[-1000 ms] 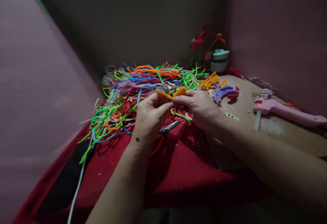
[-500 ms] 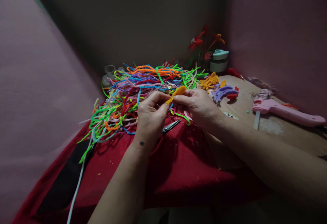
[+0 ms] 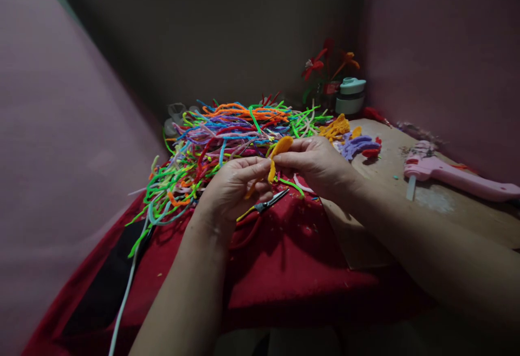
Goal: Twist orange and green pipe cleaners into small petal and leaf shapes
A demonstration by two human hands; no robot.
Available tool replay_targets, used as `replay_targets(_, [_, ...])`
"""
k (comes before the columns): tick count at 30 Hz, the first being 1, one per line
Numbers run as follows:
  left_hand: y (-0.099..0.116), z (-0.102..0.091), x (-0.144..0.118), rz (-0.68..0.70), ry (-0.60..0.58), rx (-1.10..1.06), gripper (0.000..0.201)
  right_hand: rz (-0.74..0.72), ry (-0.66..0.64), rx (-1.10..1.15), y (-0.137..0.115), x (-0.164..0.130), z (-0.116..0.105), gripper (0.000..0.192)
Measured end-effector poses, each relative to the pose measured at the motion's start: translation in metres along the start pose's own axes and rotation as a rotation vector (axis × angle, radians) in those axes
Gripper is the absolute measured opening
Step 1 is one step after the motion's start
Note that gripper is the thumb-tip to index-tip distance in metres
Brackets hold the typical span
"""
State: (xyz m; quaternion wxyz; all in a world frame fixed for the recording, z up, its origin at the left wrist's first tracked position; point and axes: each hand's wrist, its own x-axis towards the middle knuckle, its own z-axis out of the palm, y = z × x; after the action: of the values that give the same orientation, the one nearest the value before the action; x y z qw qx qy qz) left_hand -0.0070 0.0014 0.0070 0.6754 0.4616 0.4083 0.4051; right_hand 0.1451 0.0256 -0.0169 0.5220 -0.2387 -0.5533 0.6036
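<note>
Pinched between both grips: one fuzzy orange pipe cleaner [image 3: 277, 153], bent into a loop, top poking above the fingertips, tail hanging down between the hands. Left hand [image 3: 231, 191] closed on the lower end, right hand [image 3: 317, 163] closed on the upper bend. Just beneath, one pair of metal scissors [image 3: 268, 202] on red cloth [image 3: 292, 258]. Behind, a tangled multicoloured pipe cleaner pile [image 3: 227, 134]. Far right, one pink glue gun [image 3: 450, 174] on the wooden surface [image 3: 447, 215].

Fuzzy orange pipe cleaner [image 3: 277, 153]; matt red cloth [image 3: 292, 258]; shiny metal scissors [image 3: 270, 202].
</note>
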Motion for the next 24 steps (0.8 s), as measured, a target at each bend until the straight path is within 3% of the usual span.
replay_targets(9, [0.001,-0.003,-0.002,0.063,-0.051,0.149,0.016,-0.07,0.037,-0.37,-0.011,-0.004,0.002,0.01])
replay_targets(13, [0.0,0.001,-0.002,0.145,0.057,0.401,0.011,-0.091,0.04,-0.495,-0.011,-0.003,0.002,0.012])
replay_targets(15, [-0.003,0.004,0.0,0.305,0.192,0.701,0.008,-0.086,0.055,-0.518,-0.009,-0.003,0.002,0.012])
replay_targets(17, [-0.01,0.007,0.002,0.565,0.333,1.087,0.006,-0.055,0.073,-0.484,-0.006,-0.002,0.002,0.011])
replay_targets(20, [-0.022,0.012,0.006,0.918,0.51,1.612,0.014,0.049,0.092,-0.296,0.0,0.0,0.0,0.013])
replay_targets(22, [-0.027,0.014,0.007,1.03,0.573,1.809,0.022,0.11,0.092,-0.131,0.003,0.001,-0.001,0.016])
replay_targets(24, [-0.027,0.016,0.007,1.071,0.581,1.817,0.024,0.143,0.091,-0.015,0.006,0.002,-0.003,0.018])
